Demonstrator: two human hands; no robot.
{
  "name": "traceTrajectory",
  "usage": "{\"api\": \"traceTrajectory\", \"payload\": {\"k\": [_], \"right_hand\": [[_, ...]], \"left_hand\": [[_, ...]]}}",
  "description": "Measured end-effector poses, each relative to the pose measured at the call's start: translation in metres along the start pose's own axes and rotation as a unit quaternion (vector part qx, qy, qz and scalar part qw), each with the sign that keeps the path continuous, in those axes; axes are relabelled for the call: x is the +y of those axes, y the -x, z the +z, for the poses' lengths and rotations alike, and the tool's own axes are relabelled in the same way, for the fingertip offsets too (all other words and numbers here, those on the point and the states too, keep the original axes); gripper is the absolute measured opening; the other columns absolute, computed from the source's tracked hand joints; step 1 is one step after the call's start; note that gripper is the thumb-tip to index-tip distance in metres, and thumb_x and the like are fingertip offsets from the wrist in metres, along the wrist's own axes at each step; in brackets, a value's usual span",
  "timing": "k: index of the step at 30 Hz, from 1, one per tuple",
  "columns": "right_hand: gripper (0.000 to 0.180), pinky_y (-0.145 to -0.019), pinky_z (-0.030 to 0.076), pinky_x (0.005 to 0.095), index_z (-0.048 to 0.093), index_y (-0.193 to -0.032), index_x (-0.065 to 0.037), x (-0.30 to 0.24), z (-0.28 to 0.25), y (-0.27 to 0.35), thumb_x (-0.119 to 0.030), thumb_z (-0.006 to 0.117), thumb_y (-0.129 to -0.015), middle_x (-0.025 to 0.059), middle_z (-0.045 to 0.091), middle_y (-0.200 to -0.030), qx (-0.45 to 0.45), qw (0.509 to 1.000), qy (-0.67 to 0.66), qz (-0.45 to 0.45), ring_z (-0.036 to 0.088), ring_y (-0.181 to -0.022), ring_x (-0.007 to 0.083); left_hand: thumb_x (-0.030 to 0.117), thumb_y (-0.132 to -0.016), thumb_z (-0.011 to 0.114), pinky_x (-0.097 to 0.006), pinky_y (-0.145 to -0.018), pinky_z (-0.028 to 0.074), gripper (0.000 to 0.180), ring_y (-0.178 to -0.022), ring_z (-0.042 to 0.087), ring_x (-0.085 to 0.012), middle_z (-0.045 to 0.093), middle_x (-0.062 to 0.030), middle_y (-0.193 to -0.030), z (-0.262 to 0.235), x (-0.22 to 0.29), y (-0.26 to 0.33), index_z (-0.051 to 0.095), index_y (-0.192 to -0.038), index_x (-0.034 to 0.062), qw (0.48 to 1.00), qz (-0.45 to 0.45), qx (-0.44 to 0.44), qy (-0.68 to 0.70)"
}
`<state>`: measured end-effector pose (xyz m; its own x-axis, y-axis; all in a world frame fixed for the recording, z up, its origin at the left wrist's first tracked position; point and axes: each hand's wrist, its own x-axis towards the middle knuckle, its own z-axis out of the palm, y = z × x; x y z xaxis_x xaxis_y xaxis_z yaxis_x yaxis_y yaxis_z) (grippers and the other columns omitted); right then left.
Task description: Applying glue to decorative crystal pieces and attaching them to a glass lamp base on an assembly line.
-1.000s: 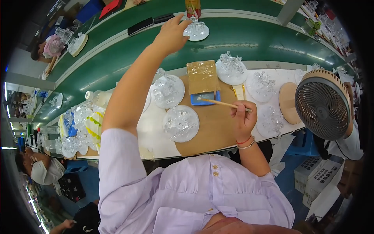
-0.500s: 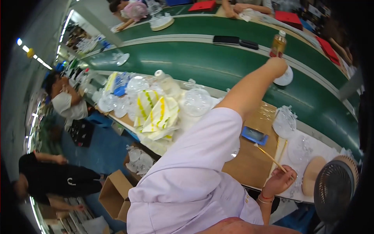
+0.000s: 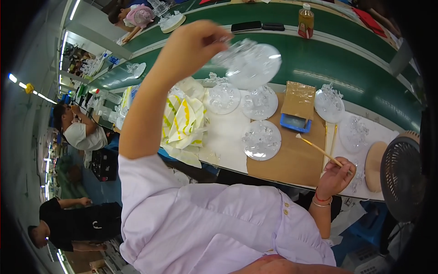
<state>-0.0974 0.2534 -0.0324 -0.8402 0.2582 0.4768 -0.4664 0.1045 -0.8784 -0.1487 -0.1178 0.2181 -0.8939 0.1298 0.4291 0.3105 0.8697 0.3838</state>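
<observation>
- Lifting off the green conveyor belt (image 3: 346, 68), the left hand (image 3: 194, 45) now holds a clear round piece (image 3: 251, 64) in the air above the worktop (image 3: 228, 137); a second ago that hand was stretched far out to the belt, so the piece has been fetched back toward the body.
- Fingers of the left hand are closed on the piece's left edge; how many grip it cannot be told.
- That piece looks like a transparent, glossy disc with a lumpy moulded relief, tilted, catching bright glints of light.
- Below and left of the left hand lies a heap of white wrappers with yellow and green stripes (image 3: 185, 121).
- Just below the raised piece, three more clear discs (image 3: 261, 139) of the same kind lie flat on the worktop, two side by side and one nearer the body.
- Right of these sits a brown cardboard piece over a small blue tray (image 3: 296, 121).
- Further right, the right hand (image 3: 335, 176) is closed on a thin wooden-handled brush (image 3: 319, 150), its tip pointing up-left toward the blue tray; this hand has hardly moved, resting at the worktop's near edge.
- Beyond the right hand lie two more clear discs (image 3: 329, 104) on a white sheet.
- Right of that hand stand a round wooden block (image 3: 375, 166) and a grey desk fan (image 3: 404, 176).
</observation>
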Motion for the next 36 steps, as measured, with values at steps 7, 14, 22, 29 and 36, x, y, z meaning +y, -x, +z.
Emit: {"api": "traceTrajectory", "payload": {"k": [7, 14, 22, 29, 36], "right_hand": [[0.021, -0.05, 0.042, 0.0231, 0.045, -0.096, -0.004, -0.021, 0.01, 0.002, -0.022, 0.038, -0.104, 0.0134, 0.058, -0.082, 0.042, 0.976, -0.204, 0.057, 0.048, -0.057, 0.0121], [0.02, -0.051, 0.042, 0.0236, 0.046, -0.098, -0.004, -0.025, 0.012, 0.012, -0.023, 0.04, -0.103, 0.0128, 0.059, -0.082, 0.034, 0.974, -0.215, 0.066, 0.05, -0.058, 0.0124], [0.019, -0.051, 0.042, 0.0241, 0.047, -0.098, -0.004, -0.032, 0.016, 0.017, -0.022, 0.042, -0.103, 0.0129, 0.059, -0.082, 0.023, 0.978, -0.196, 0.059, 0.049, -0.056, 0.0128], [0.018, -0.051, 0.042, 0.024, 0.047, -0.097, -0.004, -0.033, 0.012, 0.02, -0.021, 0.041, -0.103, 0.0135, 0.058, -0.081, 0.025, 0.979, -0.196, 0.051, 0.049, -0.056, 0.013], [0.018, -0.052, 0.042, 0.0237, 0.048, -0.098, -0.004, -0.037, 0.014, 0.021, -0.02, 0.041, -0.103, 0.0138, 0.059, -0.082, 0.025, 0.98, -0.192, 0.042, 0.049, -0.056, 0.0129]], "left_hand": [[0.006, -0.076, 0.071, -0.036, -0.068, 0.051, 0.015, -0.077, 0.063, -0.0283, 0.065, -0.0093, -0.085, -0.034, 0.014, 0.124, 0.067, -0.09, 0.0065, 0.985, -0.044, -0.129, -0.11], [0.005, -0.076, 0.065, -0.036, -0.071, 0.052, 0.012, -0.082, 0.064, -0.0284, 0.065, -0.0086, -0.089, 0.004, -0.029, 0.195, 0.068, -0.088, 0.0057, 0.969, -0.002, -0.194, -0.15], [0.006, -0.073, 0.057, -0.035, -0.071, 0.05, 0.011, -0.085, 0.061, -0.024, 0.057, -0.0069, -0.085, 0.026, -0.032, 0.204, 0.058, -0.084, 0.0062, 0.944, 0.081, -0.232, -0.219], [0.007, -0.072, 0.058, -0.036, -0.069, 0.05, 0.007, -0.084, 0.06, -0.0242, 0.056, -0.0069, -0.082, -0.029, -0.001, 0.188, 0.056, -0.079, 0.0055, 0.936, 0.09, -0.258, -0.222], [0.005, -0.072, 0.058, -0.037, -0.077, 0.05, 0.018, -0.091, 0.061, -0.0267, 0.062, -0.0066, -0.091, -0.053, -0.012, 0.171, 0.064, -0.09, 0.0054, 0.916, 0.04, -0.256, -0.306]]}}
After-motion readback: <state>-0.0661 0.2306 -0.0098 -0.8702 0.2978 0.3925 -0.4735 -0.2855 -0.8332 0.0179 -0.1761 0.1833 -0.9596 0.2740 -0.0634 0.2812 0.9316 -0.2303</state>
